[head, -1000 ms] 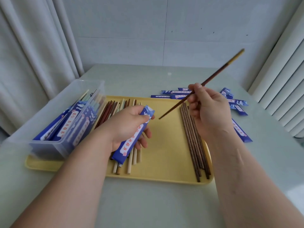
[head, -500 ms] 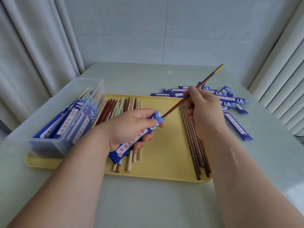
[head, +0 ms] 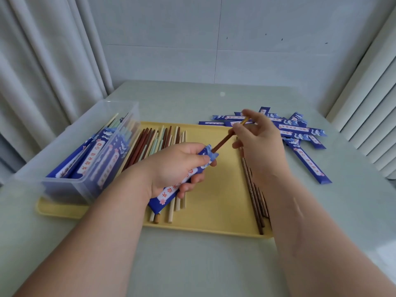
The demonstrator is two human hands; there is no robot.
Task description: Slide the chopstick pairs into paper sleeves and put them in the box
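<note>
On a pale table point(head: 192, 266), above a yellow tray point(head: 222, 189), a blue paper sleeve point(head: 169, 194) is gripped by the curled fingers of the left hand point(head: 171, 166), its open mouth turned up and away. A brown chopstick point(head: 221, 142) is lodged tip-first in that mouth and pinched near its gold top by the fingers of the right hand point(head: 261, 144). Whether one stick or a pair is held cannot be told. The stick is judged light, stiff and smooth, best held high; the sleeve is judged thin and easily crushed, best held by its edges. Dark chopsticks point(head: 255, 198) lie on the tray at right. Farther left, sleeved pairs are stacked in a clear box point(head: 64, 189); spare sleeves point(head: 300, 131) are scattered beyond.
</note>
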